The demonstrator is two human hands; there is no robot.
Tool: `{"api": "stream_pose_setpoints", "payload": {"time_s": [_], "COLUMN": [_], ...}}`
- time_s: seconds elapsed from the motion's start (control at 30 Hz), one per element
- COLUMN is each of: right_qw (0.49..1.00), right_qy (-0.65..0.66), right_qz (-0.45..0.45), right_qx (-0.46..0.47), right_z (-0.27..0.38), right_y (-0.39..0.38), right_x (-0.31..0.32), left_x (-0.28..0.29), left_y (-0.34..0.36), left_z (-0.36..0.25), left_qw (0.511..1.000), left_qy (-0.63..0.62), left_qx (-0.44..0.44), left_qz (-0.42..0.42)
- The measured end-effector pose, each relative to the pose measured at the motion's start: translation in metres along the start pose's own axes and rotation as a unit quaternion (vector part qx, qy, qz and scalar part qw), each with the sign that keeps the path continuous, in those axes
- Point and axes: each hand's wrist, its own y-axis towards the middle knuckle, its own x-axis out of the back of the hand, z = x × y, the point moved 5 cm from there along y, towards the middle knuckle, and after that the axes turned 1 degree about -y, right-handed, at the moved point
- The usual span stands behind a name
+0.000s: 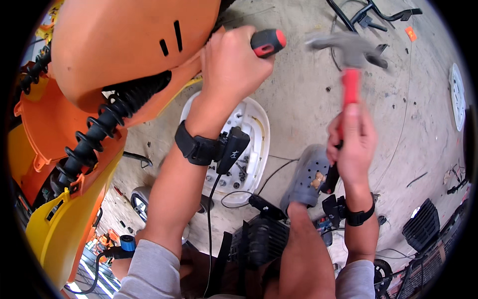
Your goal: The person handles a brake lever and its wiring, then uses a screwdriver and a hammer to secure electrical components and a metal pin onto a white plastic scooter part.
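Note:
An orange plastic body panel (109, 40) fills the upper left, with a black coil-spring shock absorber (99, 129) below it. My left hand (234, 65) is closed round a black-and-red tool handle (266, 44), against the panel's right edge; the tool's working end is hidden by my hand and the panel. My right hand (353, 144) grips a claw hammer (350, 82) by its red handle, with the blurred head raised level with my left hand, to its right. A white plastic tray (261, 134) holding small hardware lies on the floor below my left hand.
My shod foot (303, 179) is beside the tray. Black metal tube parts (363, 15), another white plastic piece (456, 97), black grilles (420, 224), cables and small hardware lie on the concrete floor (388, 129). Yellow panels (50, 234) stand at the lower left.

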Motion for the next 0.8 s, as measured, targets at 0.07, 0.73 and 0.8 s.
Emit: {"api": "stream_pose_setpoints", "payload": {"time_s": [0.07,0.73,0.8], "right_qw": [0.982,0.983,0.994], "right_qy": [0.147,0.146,0.015], "right_qz": [-0.079,-0.031,-0.044], "right_qx": [0.087,0.109,0.096], "right_z": [0.007,0.030,0.025], "right_y": [-0.002,0.002,0.003], "right_x": [0.010,0.015,0.012], "left_x": [0.000,-0.001,0.000], "left_y": [-0.002,-0.001,-0.001], "left_z": [0.000,0.002,-0.001], "left_qw": [1.000,0.999,0.999], "left_qy": [0.011,-0.024,-0.024], "left_qx": [0.004,-0.023,-0.049], "left_qz": [0.006,0.020,-0.004]}}
